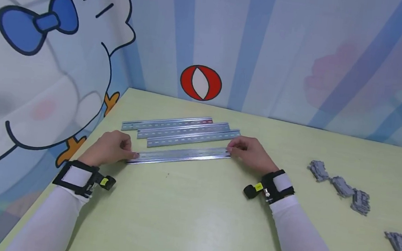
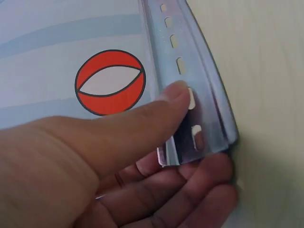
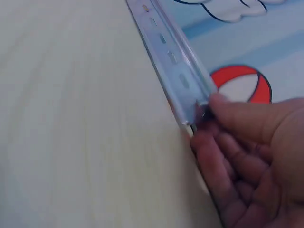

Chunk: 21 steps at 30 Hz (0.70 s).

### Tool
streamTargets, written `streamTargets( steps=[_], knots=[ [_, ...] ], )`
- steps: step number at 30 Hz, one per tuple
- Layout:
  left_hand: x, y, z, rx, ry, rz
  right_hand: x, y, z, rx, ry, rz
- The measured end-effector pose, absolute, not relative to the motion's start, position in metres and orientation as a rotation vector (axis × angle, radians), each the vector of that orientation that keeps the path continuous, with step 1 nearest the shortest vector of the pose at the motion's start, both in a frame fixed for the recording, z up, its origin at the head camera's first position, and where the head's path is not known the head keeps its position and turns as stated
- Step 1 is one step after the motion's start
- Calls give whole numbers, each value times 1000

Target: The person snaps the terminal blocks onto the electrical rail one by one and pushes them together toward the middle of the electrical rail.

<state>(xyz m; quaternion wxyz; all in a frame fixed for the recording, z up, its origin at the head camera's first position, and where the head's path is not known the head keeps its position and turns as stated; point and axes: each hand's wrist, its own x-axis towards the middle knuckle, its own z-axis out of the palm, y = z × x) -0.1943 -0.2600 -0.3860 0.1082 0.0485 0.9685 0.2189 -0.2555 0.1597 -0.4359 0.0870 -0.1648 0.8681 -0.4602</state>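
Note:
A long slotted metal rail lies across the pale green table, nearest of several rails. My left hand pinches its left end, thumb on top and fingers underneath, as the left wrist view shows on the rail. My right hand pinches the right end; in the right wrist view the thumb presses the tip of the rail with fingers curled below. Three more rails lie side by side just behind it.
Several grey plastic clip pieces lie in small heaps at the right of the table, one heap near the right edge. Cartoon-printed walls close in the table's back and left sides.

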Motion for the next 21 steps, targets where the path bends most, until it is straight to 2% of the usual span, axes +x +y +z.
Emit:
streamTargets(
  steps=[7,21],
  knots=[
    [-196,-253,-389,126,2709,831,-249,174,-438,-387,2403,-1639],
    [-191,-222,-393,240,2771,837,-214,210,-442,-392,2399,-1641]
  ],
)
